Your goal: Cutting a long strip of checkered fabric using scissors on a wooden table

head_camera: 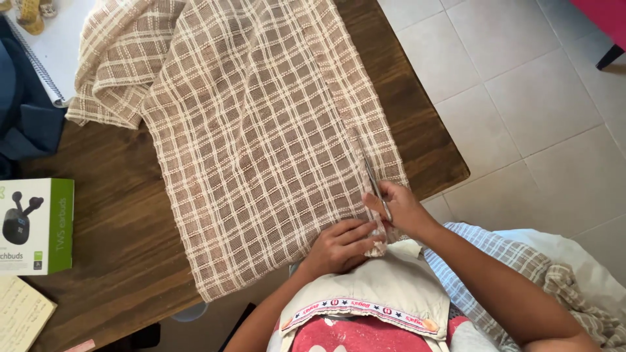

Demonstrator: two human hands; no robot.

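A brown and cream checked cloth (261, 130) lies spread over a dark wooden table (111, 215), bunched at the far left. My right hand (401, 208) grips a pair of scissors (375, 182) whose blades point away from me along the cloth's right side, near the table's front edge. My left hand (339, 246) lies just beside it, fingers curled, pinching the cloth's near edge right below the scissors.
A white and green box of earbuds (36, 225) sits at the table's left edge, with a notebook page (23, 313) below it. Dark blue fabric (26, 111) and a spiral pad (52, 45) lie at the far left. Pale tiled floor (521, 98) is on the right.
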